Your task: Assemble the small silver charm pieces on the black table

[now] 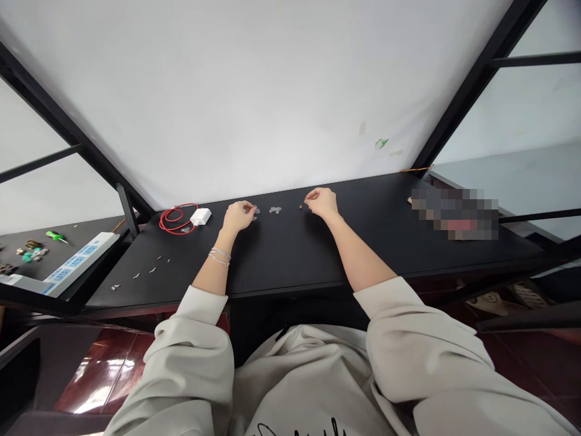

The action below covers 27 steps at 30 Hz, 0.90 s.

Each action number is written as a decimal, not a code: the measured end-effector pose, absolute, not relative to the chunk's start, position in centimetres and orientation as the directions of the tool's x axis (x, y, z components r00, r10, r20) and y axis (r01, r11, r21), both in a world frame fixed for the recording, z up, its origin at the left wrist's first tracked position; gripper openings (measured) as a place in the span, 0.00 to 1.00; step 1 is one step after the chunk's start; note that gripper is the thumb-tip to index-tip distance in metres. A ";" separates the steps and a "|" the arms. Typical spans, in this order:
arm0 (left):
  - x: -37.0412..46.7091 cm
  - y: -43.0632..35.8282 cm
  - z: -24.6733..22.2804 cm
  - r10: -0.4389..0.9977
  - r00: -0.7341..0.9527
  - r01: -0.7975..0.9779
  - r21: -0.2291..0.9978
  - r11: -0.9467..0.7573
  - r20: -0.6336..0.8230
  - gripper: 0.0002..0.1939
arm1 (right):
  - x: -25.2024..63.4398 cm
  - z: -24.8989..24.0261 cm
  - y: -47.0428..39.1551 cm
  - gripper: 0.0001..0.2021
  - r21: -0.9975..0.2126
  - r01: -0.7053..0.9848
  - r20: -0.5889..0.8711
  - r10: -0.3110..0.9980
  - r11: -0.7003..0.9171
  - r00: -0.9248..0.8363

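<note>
My left hand [239, 216] is over the back of the black table [281, 254], its fingers closed in a pinch. Small clear round pieces [256, 211] lie at its fingertips and partly under them. Whether one is between the fingers I cannot make out. Between my two hands rests another little cluster of clear pieces [275, 210]. My right hand [322, 202] is also pinched, with its fingertips just right of a tiny brown piece [300, 207] on the table. Anything inside that pinch is too small or hidden to name.
A white charger [200, 217] with a coiled red cable [167, 225] lies left of my left hand. Several tiny light bits [137, 276] are scattered at the table's front left. A power strip [84, 261] and green screwdriver [55, 235] lie farther left. A blurred-out object [454, 212] is at right.
</note>
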State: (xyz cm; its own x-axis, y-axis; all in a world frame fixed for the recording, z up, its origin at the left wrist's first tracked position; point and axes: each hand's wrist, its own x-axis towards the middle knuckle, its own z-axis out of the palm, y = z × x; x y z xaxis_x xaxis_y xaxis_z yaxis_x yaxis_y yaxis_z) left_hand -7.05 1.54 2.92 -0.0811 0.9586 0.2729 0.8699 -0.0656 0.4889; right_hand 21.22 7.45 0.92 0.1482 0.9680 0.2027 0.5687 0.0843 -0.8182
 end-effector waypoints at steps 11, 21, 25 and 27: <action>-8.3 1.3 3.5 0.964 -0.136 0.906 0.423 0.028 0.226 0.09 | 20.5 0.9 6.9 0.09 -0.686 0.726 0.111 0.993 0.041 0.050; -7.7 1.0 3.7 0.975 -0.130 0.906 0.421 0.043 0.180 0.09 | 20.5 1.0 6.9 0.09 -0.659 0.752 0.079 0.994 -0.001 0.071; -7.5 1.0 3.7 0.976 -0.125 0.904 0.425 0.038 0.178 0.09 | 20.4 0.9 6.8 0.09 -0.667 0.745 0.094 0.994 0.020 0.057; -7.5 1.0 3.6 0.975 -0.122 0.905 0.423 0.032 0.186 0.09 | 20.5 0.9 6.9 0.09 -0.683 0.731 0.095 0.994 0.023 0.058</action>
